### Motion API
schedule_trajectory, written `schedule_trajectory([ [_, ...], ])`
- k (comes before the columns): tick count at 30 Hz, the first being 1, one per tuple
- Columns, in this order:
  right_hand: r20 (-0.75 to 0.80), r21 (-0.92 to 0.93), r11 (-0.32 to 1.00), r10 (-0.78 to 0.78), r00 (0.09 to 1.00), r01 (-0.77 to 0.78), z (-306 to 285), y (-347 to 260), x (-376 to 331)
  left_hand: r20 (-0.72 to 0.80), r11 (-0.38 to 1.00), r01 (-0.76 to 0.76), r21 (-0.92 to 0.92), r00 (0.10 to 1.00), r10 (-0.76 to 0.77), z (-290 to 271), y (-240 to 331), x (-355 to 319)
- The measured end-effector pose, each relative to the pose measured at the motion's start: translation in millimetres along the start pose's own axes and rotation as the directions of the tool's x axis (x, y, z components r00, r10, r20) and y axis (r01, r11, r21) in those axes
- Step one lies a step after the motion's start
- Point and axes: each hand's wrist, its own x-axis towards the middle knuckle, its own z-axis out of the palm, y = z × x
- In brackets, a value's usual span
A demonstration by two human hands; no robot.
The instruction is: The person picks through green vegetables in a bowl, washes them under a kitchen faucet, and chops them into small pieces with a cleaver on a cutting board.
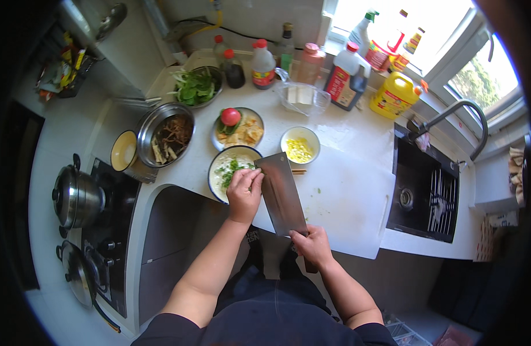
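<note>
My right hand (312,247) is closed round the handle of a cleaver (284,196), whose broad blade is held up and angled away from me. The fingers of my left hand (244,193) are pinched together at the blade's left edge; what they hold, if anything, is too small to make out. Below that hand, a dark-rimmed bowl (217,183) holds a whitish mixture topped with chopped green herbs (227,170). A white cutting board (353,202) lies under and right of the cleaver, with a few green bits on it.
Behind the board stands a small bowl of chopped yellow food (299,150). A plate with a tomato (231,117), a steel bowl of brownish strips (172,137) and leafy greens (195,87) are farther left. Bottles line the back. The sink (422,190) is right, the stove (112,219) left.
</note>
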Motion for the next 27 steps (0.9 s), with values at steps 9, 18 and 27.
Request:
schedule_trajectory([
  [9, -0.053, -0.130, 0.991, -0.045, 0.998, 0.038, 30, -7, 26, 0.079, 0.989, 0.001, 0.150, 0.997, -0.013, -38, -42, 5],
  [18, 0.035, -0.026, 0.996, 0.089, 0.995, -0.088, 41, -25, 13, -0.049, 0.946, -0.065, 0.319, 0.995, 0.085, -9, -59, 1],
  [27, 0.047, -0.016, 0.996, 0.086, 0.995, -0.085, 28, -7, 11, -0.018, 0.950, 0.018, 0.312, 1.000, -0.013, 0, -59, 1],
])
